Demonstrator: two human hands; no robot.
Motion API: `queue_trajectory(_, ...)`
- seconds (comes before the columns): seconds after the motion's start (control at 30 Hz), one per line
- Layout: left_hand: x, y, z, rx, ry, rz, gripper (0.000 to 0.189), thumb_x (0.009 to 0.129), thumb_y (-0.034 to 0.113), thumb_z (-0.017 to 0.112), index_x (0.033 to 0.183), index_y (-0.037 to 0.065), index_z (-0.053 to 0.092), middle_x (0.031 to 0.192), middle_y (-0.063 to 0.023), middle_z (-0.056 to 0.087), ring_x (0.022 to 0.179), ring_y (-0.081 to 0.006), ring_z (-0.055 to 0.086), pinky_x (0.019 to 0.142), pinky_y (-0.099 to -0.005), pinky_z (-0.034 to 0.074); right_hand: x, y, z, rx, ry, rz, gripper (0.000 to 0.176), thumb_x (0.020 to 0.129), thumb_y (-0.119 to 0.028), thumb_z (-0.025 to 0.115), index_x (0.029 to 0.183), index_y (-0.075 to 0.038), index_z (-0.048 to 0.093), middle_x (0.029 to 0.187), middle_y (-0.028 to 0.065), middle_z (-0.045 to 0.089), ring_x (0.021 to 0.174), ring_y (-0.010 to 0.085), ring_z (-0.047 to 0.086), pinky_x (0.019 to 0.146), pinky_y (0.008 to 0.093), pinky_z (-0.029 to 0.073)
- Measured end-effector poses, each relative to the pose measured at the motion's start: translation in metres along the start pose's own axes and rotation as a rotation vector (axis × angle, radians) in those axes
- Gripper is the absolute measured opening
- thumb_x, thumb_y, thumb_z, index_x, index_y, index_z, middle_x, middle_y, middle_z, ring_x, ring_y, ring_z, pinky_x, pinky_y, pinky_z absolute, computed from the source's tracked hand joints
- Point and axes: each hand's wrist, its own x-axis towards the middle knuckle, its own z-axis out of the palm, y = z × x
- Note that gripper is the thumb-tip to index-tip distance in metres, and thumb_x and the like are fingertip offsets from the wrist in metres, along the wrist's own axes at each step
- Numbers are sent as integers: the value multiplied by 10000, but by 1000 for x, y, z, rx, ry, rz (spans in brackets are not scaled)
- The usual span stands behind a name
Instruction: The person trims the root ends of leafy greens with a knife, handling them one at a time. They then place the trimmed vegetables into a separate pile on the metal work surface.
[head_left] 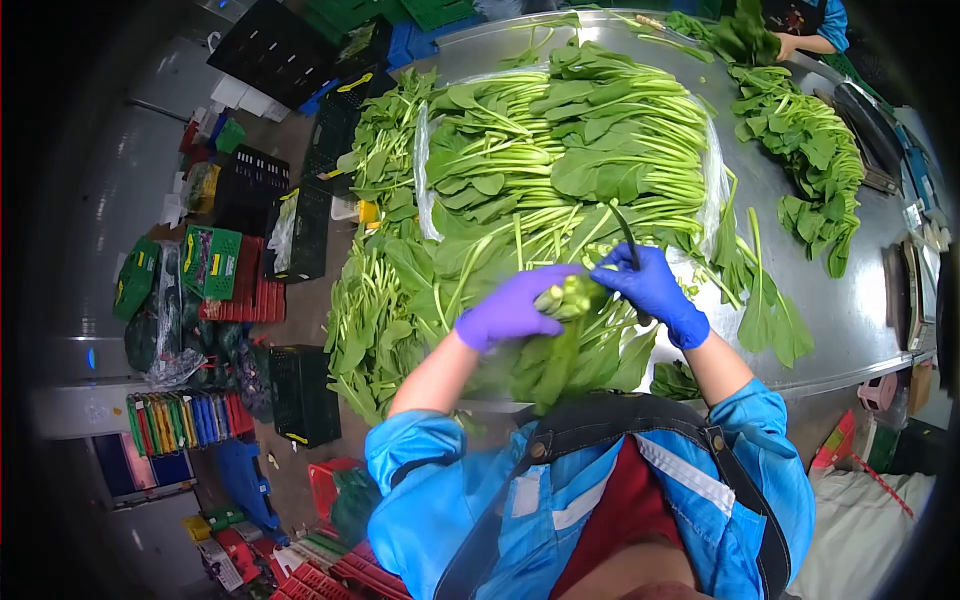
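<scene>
My left hand [513, 308], in a purple glove, is wrapped around a bunch of leafy greens [556, 360]. Its pale cut stem ends point toward my right hand, and its leaves hang down close to my apron, blurred by motion. In a blue glove, my right hand [648, 287] is closed on a knife [626, 232], whose dark, narrow blade points up and away from me. The fingertips of this hand are right at the stem ends. Beyond both hands lies a large stack of greens [590, 140] on clear plastic sheeting [424, 170].
Loose greens [365, 320] are heaped along the left side of the metal table [850, 310]. Another row of greens [815, 150] lies at the right. A co-worker's hand [790, 45] holds leaves at the far right. Dark crates [305, 395] stand left of the table.
</scene>
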Motion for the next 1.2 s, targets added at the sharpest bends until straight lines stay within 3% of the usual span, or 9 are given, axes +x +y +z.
queue_trajectory(0.07,23,23,-9,-604,-332,-196,553,553,47,696,1099,24,605,1200,-168,560,1093,-257,548,971,-342,397,11,-9,4,24,-33,10,257,797,-272,699,870,-34,635,598,16,591,452,58,481,435,203,371)
queue_trajectory(0.3,51,18,-89,-1165,22,74,735,574,47,612,1278,-36,420,1245,-219,508,1159,-364,497,1011,-452,400,20,-33,-46,317,-55,-60,495,920,-408,466,1255,-45,510,864,54,672,495,64,508,489,182,400)
queue_trajectory(0.4,62,42,-109,-1240,118,78,732,615,12,566,1308,-61,343,1284,-260,456,1203,-400,450,1035,-472,381,22,-36,-51,209,-108,-138,609,863,-418,543,1332,-45,435,1147,109,605,872,149,607,769,269,470)
queue_trajectory(0.5,93,62,-91,-1133,156,-76,485,726,2,572,1195,-53,464,1129,-181,571,1070,-290,560,965,-395,441,29,-47,-39,302,-256,-306,892,729,-453,668,1422,-51,276,1405,124,372,1258,227,403,1012,354,330)
queue_trajectory(0.6,139,46,-54,-1218,217,-227,289,752,46,620,1031,-20,582,914,-123,640,829,-231,632,794,-360,512,29,-38,-33,241,-94,-287,899,700,-176,777,1426,-59,260,1306,108,472,1100,147,486,944,296,400)
queue_trajectory(0.8,217,81,49,-1419,27,-275,376,782,57,624,1142,13,525,1091,-123,593,979,-239,591,859,-365,481,13,45,-83,382,240,-168,671,671,-135,787,1251,2,477,1098,79,604,974,167,573,875,321,458)
queue_trajectory(0.9,253,101,100,-1020,230,-115,533,755,112,677,1224,-28,468,1134,-140,573,1025,-226,569,905,-318,445,-9,80,-146,676,401,-25,570,698,-133,756,1202,-8,521,1045,75,618,910,163,598,808,313,491)
queue_trajectory(1.03,257,90,129,-897,21,-105,625,799,211,655,1319,-18,395,1262,-152,500,1191,-201,445,1048,-320,284,-16,95,-269,744,760,137,456,754,-223,696,1139,-18,562,990,78,625,857,179,612,745,308,509)
queue_trajectory(1.2,204,37,126,-784,-153,-244,425,850,194,600,1225,5,534,1191,-69,564,1085,-156,519,929,-286,411,28,179,-442,742,1018,-90,493,732,-163,718,1167,-9,546,1040,92,610,896,222,591,808,348,482)
